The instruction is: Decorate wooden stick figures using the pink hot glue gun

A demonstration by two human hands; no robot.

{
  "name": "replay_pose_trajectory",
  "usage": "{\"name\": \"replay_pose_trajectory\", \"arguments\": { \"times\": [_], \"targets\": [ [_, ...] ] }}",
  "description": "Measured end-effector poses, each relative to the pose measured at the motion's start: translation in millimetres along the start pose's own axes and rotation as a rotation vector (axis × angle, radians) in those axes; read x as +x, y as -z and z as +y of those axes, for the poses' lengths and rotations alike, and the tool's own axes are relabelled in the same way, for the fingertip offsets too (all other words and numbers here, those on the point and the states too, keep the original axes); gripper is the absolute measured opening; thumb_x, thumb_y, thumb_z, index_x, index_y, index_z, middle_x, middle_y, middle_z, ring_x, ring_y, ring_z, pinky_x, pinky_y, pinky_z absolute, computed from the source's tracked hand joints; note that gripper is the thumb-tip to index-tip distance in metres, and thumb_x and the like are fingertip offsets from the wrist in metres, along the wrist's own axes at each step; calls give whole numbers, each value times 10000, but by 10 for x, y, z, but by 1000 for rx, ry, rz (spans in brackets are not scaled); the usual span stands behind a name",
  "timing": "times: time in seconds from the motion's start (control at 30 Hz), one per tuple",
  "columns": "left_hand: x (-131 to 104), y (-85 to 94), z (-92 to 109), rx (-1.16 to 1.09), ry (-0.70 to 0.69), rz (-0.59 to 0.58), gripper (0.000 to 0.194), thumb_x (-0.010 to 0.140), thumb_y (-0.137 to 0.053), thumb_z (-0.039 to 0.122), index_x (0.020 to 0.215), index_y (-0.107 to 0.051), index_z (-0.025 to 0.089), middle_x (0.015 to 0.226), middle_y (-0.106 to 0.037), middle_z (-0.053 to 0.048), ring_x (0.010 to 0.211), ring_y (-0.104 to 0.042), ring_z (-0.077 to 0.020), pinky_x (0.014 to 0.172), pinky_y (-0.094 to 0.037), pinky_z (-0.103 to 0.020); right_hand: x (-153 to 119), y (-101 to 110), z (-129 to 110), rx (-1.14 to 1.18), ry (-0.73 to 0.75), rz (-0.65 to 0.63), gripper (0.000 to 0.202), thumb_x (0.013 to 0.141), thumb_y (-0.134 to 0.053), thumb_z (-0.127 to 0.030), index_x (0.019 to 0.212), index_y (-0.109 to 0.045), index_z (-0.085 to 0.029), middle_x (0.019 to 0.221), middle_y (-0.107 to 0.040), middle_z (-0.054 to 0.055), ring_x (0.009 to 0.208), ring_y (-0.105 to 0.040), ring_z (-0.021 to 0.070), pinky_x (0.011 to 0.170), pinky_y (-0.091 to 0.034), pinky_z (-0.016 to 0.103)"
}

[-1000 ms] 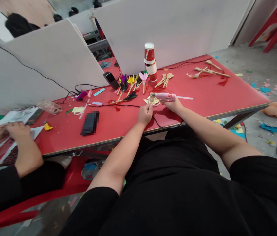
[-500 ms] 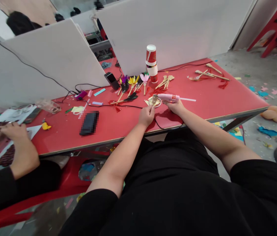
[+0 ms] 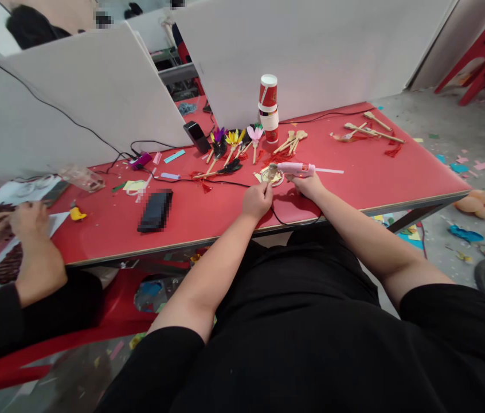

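Note:
My right hand (image 3: 309, 184) is wrapped round a pink hot glue gun (image 3: 296, 169), with a pale glue stick (image 3: 329, 171) sticking out of its back end. The gun's nozzle points left. My left hand (image 3: 257, 199) pinches a small wooden stick with a wide head (image 3: 272, 171), held upright right at the nozzle. Its lower part is hidden by my fingers. Under it lie a white ring (image 3: 277, 182) and yellow paper scraps on the red table (image 3: 208, 215).
Behind my hands lie paper-petal flowers on sticks (image 3: 234, 139), more wooden sticks (image 3: 296, 139) with red tassels and stacked paper cups (image 3: 269, 109). A blurred black object (image 3: 155, 210) lies to the left. At far left, a co-worker's hands (image 3: 31, 221) work over paper.
The view has shifted slightly. My hands hold nearly the same pose, with the stick's head still by the glue gun's nozzle. The co-worker's hands have moved a little.

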State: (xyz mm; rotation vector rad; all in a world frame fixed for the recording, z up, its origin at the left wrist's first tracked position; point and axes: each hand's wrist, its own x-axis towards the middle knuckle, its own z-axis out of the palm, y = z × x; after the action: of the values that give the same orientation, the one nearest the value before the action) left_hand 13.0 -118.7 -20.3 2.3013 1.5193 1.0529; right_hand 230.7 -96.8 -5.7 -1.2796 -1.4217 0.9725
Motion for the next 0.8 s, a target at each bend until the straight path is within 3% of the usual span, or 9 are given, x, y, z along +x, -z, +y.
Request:
{"name": "replay_pose_trajectory", "arguments": {
  "times": [0.27,0.67,0.8],
  "targets": [
    [-3,7,13,59,23,-19,405,1126,-493,424,793,-615,228,690,-658,-100,654,-595,-250,654,-278,-360,63,1,57,-7,14,-20,338,805,-820,-544,770,-670,-243,623,-647,52,768,-728,286,723,-640,394],
    [4,10,-5,40,46,-23,389,1114,-515,415,779,-586,231,707,-667,-108,670,-622,-260,665,-306,-361,64,-6,89,-9,-34,-38,444,782,-826,-662,819,-687,-243,576,-591,7,659,-664,239,677,-613,376],
    [-3,24,16,2,29,-32,400,1124,-492,442,809,-616,229,686,-657,-98,645,-605,-247,644,-302,-355,67,-2,150,-5,-84,-33,416,796,-825,-638,800,-701,-241,521,-529,-11,544,-575,205,565,-563,359]
  ]
}}
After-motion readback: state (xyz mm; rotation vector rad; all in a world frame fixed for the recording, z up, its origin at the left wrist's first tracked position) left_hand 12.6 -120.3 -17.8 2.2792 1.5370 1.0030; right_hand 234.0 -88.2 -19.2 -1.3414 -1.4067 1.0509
